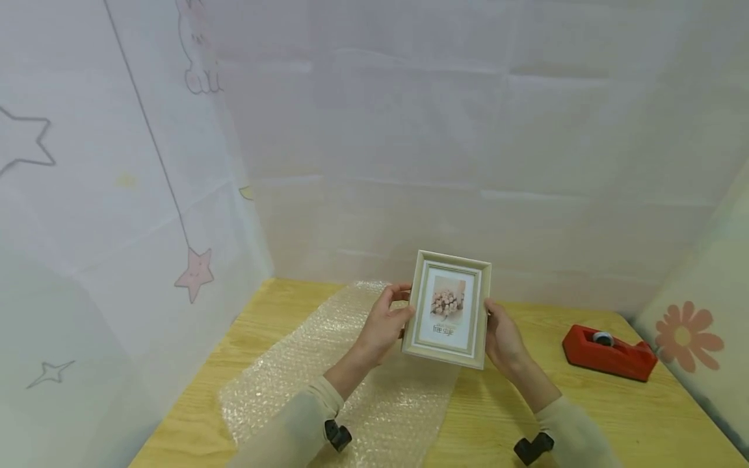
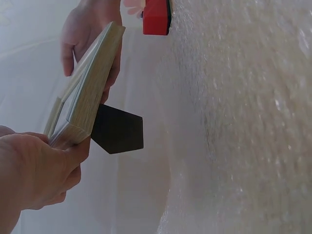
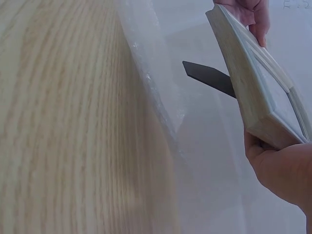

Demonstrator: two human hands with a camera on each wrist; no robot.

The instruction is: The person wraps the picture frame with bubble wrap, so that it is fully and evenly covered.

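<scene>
A cream picture frame point(image 1: 412, 341) with a floral print and the words "free style" is held up above the table, its front toward the head camera. My left hand point(image 1: 381, 322) grips its left edge, thumb on the front. On the opposite edge, my right hand point(image 1: 504, 335) holds it with the fingers behind. Both wrist views show a dark stand leg point(image 2: 119, 129) sticking out from the back of the frame. Under the frame and left arm, a sheet of clear bubble wrap point(image 1: 292, 364) lies spread on the table.
To the right on the wooden table point(image 1: 526, 403) sits a red tape dispenser point(image 1: 611, 354) with a roll in it. Pale cloth walls point(image 1: 374, 214) with printed stars and a flower close off the back and both sides.
</scene>
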